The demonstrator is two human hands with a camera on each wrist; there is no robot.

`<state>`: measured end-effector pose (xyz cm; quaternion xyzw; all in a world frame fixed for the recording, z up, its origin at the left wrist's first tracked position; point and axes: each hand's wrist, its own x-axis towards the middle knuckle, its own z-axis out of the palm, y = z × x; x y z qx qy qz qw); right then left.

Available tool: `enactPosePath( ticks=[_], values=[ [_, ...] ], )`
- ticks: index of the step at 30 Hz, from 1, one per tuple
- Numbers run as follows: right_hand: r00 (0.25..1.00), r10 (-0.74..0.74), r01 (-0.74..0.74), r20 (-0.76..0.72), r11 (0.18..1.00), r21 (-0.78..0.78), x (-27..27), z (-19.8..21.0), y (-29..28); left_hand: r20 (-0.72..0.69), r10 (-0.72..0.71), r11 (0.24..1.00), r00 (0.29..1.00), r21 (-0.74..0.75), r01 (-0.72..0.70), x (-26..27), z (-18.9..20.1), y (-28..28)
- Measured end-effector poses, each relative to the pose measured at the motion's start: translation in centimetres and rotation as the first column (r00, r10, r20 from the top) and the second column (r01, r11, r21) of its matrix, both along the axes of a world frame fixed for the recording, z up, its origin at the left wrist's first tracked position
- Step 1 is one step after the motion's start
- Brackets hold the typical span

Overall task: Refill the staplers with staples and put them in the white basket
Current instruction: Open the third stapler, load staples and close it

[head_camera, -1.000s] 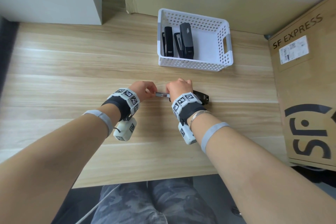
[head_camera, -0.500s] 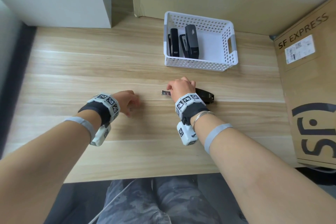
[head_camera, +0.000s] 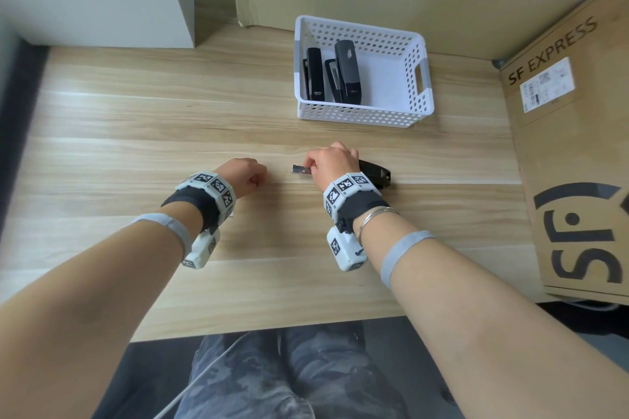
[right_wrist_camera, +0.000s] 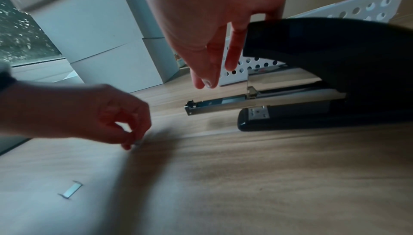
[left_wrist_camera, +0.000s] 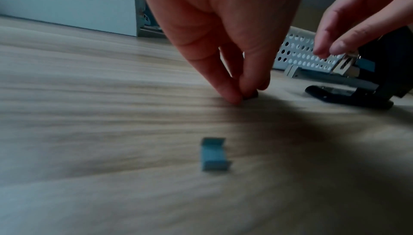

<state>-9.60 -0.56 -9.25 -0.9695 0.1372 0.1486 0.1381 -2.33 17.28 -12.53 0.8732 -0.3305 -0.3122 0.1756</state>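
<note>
Leftmost, the left hand (head_camera: 243, 175) was held low over the bench (head_camera: 136, 146), its thumb and fingertips (left_wrist_camera: 232, 95) pinched together at the wood on something small and dark; what it was could not be told. A short strip of staples (left_wrist_camera: 213, 155) lay nearer the person, apart from those fingers. To the right, the black stapler (right_wrist_camera: 312, 79) was set on the bench with its long axis running left to right. Its metal staple tray (right_wrist_camera: 223, 105) was slid out and pointed left, toward the left hand, and the curved black top stood raised above the flat base. The right hand (head_camera: 328, 163) was held over the stapler, its fingers hanging down near the tray; whether anything was gripped could not be told. Farther back, the white basket (head_camera: 422, 78) held two dark staplers (head_camera: 332, 73) side by side, lengthwise away from the person.
</note>
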Motion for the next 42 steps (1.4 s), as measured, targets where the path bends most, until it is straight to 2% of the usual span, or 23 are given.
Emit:
enactPosePath(
  ticks=[4, 8, 11, 14, 17, 24, 28, 31, 34, 42],
  values=[
    [0.998, 0.052, -0.052, -0.03, 0.998, 0.024, 0.3, 0.4, 0.1, 0.022, 0.06, 0.991, 0.998, -0.12, -0.057, -0.2, 0.4, -2.1],
    [0.997, 0.073, -0.073, -0.03, 0.997, 0.02, 0.6, 0.5, 0.1, 0.006, 0.074, 0.982, 0.997, -0.176, -0.072, 0.0, 0.6, -3.2],
    [0.997, 0.065, -0.064, -0.037, 0.998, 0.028, 0.9, 0.5, -0.1, -0.08, 0.162, 0.95, 0.984, -0.258, -0.178, 0.4, 0.5, -3.4],
    [0.995, 0.052, -0.047, -0.084, 0.997, 0.068, 1.3, 0.4, -0.2, -0.197, 0.178, 0.915, 0.964, -0.328, -0.236, 0.5, 1.0, -4.0],
    [0.991, 0.042, -0.033, -0.127, 0.997, 0.07, 1.7, 0.5, -0.2, -0.257, 0.197, 0.89, 0.946, -0.357, -0.282, 0.5, 1.1, -4.6],
    [0.991, -0.076, 0.087, -0.114, 0.991, 0.097, 1.8, 0.9, -0.5, -0.275, 0.197, 0.875, 0.941, -0.383, -0.295, 0.3, 0.7, -5.0],
    [0.986, 0.016, -0.02, -0.166, 1.0, -0.018, 1.4, 0.8, -0.7, -0.228, 0.201, 0.904, 0.953, -0.332, -0.27, 0.4, 0.4, -4.3],
    [0.974, 0.076, -0.094, -0.213, 0.993, -0.074, 1.3, 0.6, -0.4, -0.202, 0.212, 0.938, 0.956, -0.232, -0.257, 0.2, 0.2, -4.0],
    [0.967, 0.091, -0.12, -0.239, 0.987, -0.107, 1.3, 0.8, 0.1, -0.199, 0.223, 0.95, 0.954, -0.172, -0.258, -0.1, 0.1, -3.9],
    [0.968, 0.074, -0.112, -0.24, 0.983, -0.147, 1.5, 0.5, 0.4, -0.201, 0.238, 0.947, 0.95, -0.17, -0.274, -0.6, 0.1, -4.0]
  ],
)
